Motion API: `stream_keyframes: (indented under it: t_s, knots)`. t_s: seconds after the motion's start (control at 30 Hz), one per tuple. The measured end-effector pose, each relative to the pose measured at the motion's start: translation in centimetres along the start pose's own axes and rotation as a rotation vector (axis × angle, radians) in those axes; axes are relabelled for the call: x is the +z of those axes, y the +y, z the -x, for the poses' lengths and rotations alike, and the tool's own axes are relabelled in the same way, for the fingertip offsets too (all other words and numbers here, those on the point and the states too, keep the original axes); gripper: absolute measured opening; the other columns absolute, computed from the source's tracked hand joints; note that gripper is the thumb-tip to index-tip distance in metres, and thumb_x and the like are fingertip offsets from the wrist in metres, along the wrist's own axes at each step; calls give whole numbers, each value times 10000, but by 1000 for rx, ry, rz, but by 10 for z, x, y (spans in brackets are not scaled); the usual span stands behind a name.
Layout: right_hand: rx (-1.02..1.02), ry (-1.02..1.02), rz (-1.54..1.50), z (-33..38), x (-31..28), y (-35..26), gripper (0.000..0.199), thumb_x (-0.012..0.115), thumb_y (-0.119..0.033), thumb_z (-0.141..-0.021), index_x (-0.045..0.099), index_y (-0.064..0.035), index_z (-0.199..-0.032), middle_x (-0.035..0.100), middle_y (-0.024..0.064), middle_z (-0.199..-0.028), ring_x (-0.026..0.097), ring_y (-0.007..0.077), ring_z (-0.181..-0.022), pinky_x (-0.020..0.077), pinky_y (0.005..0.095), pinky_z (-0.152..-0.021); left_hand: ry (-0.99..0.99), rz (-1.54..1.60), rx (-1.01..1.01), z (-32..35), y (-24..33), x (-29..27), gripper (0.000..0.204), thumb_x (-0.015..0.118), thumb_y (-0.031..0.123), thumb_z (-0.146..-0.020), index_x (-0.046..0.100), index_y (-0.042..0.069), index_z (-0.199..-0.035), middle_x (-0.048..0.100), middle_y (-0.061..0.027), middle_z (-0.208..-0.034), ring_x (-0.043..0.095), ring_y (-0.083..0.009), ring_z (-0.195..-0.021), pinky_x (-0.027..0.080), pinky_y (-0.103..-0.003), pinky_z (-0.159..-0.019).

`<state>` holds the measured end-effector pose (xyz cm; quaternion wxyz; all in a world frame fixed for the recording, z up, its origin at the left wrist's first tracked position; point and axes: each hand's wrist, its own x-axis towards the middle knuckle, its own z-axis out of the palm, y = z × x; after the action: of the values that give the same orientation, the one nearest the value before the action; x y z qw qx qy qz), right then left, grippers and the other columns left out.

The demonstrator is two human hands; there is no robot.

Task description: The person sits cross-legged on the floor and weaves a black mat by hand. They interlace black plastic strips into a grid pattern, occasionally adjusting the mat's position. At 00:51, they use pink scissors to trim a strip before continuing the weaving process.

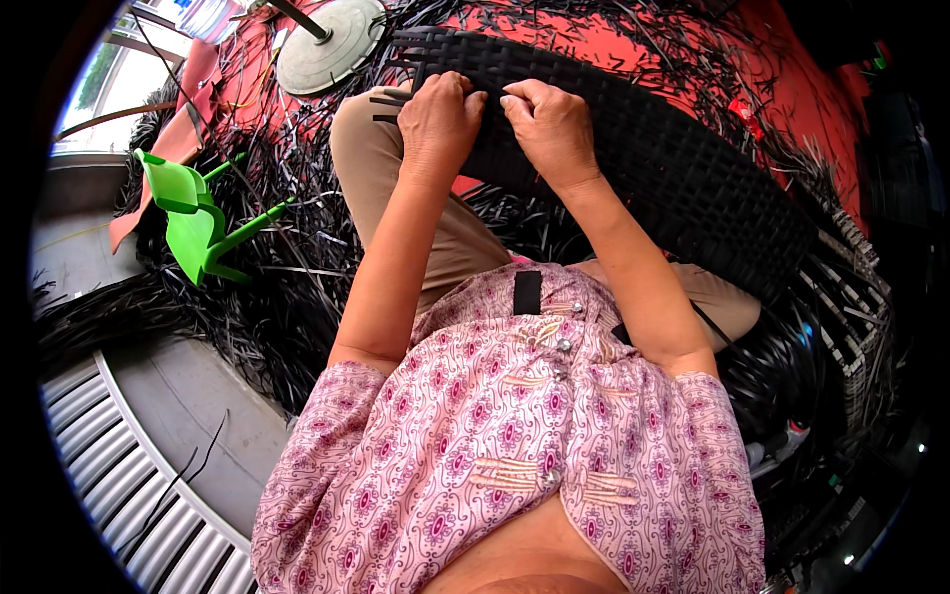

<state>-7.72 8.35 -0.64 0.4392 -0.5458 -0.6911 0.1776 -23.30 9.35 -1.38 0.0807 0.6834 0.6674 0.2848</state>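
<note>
A long black panel (683, 163), woven from flat strips, lies across my lap and slants from upper left to lower right. My left hand (442, 121) is closed at its left end, fingers wrapped at the weave; loose strip ends (386, 103) stick out beside that hand. Just to the right, my right hand (551, 129) is closed over the panel, with thumb and forefinger pinched together. Whatever is between those fingers is too dark against the weave to make out. A small gap separates the two hands.
Black strips (287, 337) lie heaped around me over a red floor covering (534, 25). A bright green plastic chair (193, 223) is at left, a round grey base with a pole (332, 49) ahead. A white slatted frame (124, 475) stands at lower left.
</note>
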Motion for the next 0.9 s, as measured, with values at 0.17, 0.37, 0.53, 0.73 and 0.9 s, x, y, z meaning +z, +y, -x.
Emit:
stream_keyframes:
  t_s: [0.17,0.37,0.53,0.73,0.9]
  knots:
    - [-28,34,109,2,5,-5,170,622,-170,-883,732,-47,-925,724,182,-849,709,354,-781,578,440,-733,55,35,55,-1,-1,5,204,637,225,-877,692,44,-954,685,-146,-944,676,-350,-896,534,-448,-806]
    - [-46,-30,298,3,4,-13,135,615,-156,-861,679,-40,-837,708,172,-792,707,359,-733,577,461,-697,88,116,110,0,-8,13,188,580,167,-894,680,19,-953,679,-173,-966,671,-368,-900,540,-455,-826]
    - [-54,-80,339,2,4,-18,126,632,-158,-849,651,-39,-811,703,167,-774,710,363,-723,576,463,-686,104,149,124,1,-9,14,189,570,149,-898,673,4,-965,680,-186,-983,667,-374,-907,539,-453,-832]
    - [-38,-122,291,2,9,-22,155,638,-162,-847,704,-37,-910,716,188,-813,718,358,-757,576,463,-720,95,165,107,2,-10,14,196,572,143,-901,662,4,-1007,674,-199,-987,667,-387,-903,539,-457,-826]
    - [36,-143,182,1,10,-17,221,623,-147,-832,759,-61,-984,725,203,-858,718,364,-811,576,454,-778,113,161,114,4,-10,16,207,574,149,-905,660,9,-1032,669,-199,-1005,669,-390,-902,540,-459,-824]
